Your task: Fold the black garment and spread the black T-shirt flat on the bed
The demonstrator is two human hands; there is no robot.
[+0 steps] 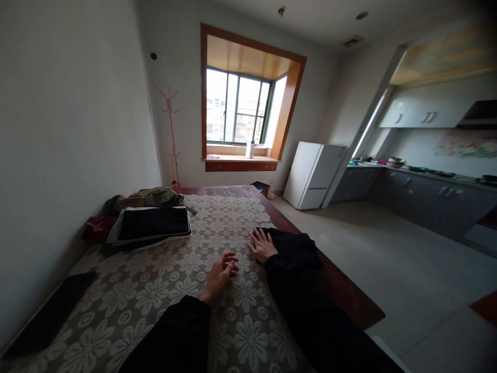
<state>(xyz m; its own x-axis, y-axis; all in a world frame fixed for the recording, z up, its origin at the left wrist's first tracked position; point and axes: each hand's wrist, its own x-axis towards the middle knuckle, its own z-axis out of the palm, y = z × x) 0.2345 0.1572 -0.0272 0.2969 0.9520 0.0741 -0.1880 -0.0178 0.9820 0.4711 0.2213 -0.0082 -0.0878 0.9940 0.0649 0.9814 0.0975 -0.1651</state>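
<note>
My right hand [263, 245] lies with its fingers spread on the left part of a black folded cloth [295, 246], at the right side of the table. Part of that cloth is hidden behind my right sleeve. To the left of it, my left hand [222, 272] hovers over or rests lightly on the flowered tablecloth [151, 295]; I cannot tell which. Its fingers are loosely curved and apart, with nothing in them. Both forearms are in black sleeves.
A stack of folded dark and white cloths [153, 224] sits at the left, beside an olive garment [145, 198] and a dark red item [96, 229]. A flat black object [52, 313] lies near the left wall. Beyond the table stand a pink coat rack [172, 134] and a white fridge [315, 173].
</note>
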